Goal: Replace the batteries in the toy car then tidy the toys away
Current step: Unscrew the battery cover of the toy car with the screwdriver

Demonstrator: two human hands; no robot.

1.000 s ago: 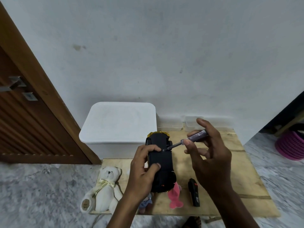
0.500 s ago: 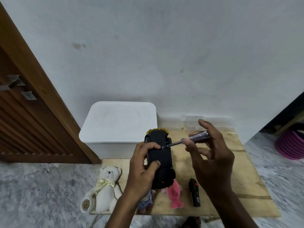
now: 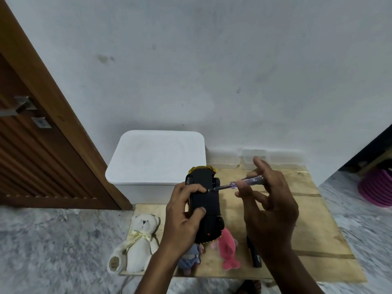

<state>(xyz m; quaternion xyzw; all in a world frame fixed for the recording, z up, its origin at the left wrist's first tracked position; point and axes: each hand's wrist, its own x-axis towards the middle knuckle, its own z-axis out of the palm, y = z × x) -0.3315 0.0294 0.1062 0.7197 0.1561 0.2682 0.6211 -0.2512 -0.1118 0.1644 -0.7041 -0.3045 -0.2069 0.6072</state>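
The black toy car with a gold nose is held upside down above the wooden board, underside facing me. My left hand is wrapped around its left side, thumb and finger on the underside. My right hand pinches a clear purple-handled screwdriver, whose tip touches the car's underside near the front wheel. A white teddy bear, a small blue-grey plush and a pink plush lie at the board's near edge.
A white lidded storage box stands against the wall behind the car. A black remote-like object lies under my right wrist. Two clear small containers sit at the back of the board. Wooden door at left, pink basket at right.
Both hands and the car have shifted slightly; the screwdriver stays with its tip on the underside while my right fingers have changed their hold on the handle.
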